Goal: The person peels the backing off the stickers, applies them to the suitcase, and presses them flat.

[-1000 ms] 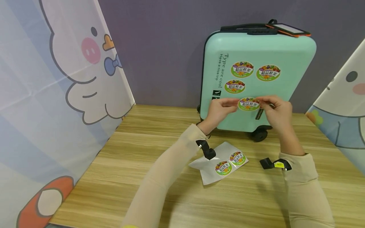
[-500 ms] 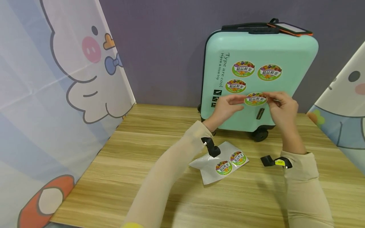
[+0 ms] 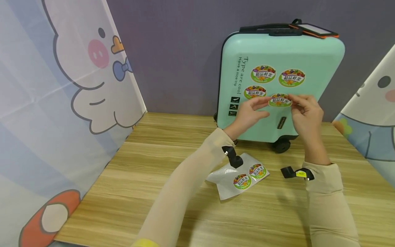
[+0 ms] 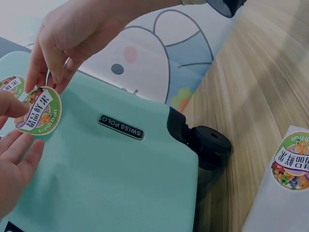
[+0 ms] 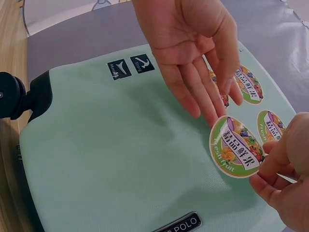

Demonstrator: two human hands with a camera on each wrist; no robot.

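Observation:
An oval fruit sticker (image 3: 280, 100) is at the front of a mint-green suitcase (image 3: 321, 61). My right hand (image 3: 307, 113) pinches its right edge between thumb and fingers. From the left, my left hand (image 3: 248, 111) touches the sticker's other edge with nearly straight fingertips, thumb held apart. In the right wrist view the sticker (image 5: 236, 147) lies face outward close over the suitcase shell, between both hands. Two matching stickers sit in a row above, and a third sticker (image 3: 254, 92) is at the left, partly covered by the left fingers.
A backing sheet (image 3: 226, 187) with two stickers lies on the wooden table (image 3: 139, 192) before the suitcase. A flat tablet-like thing with an orange edge (image 3: 314, 31) rests on the suitcase top by the handle. Cartoon-printed cloths (image 3: 27, 103) flank the table.
Both hands have moved up and slightly right across the suitcase front, carrying the sticker to just below the upper stickers. The backing sheet stays in place.

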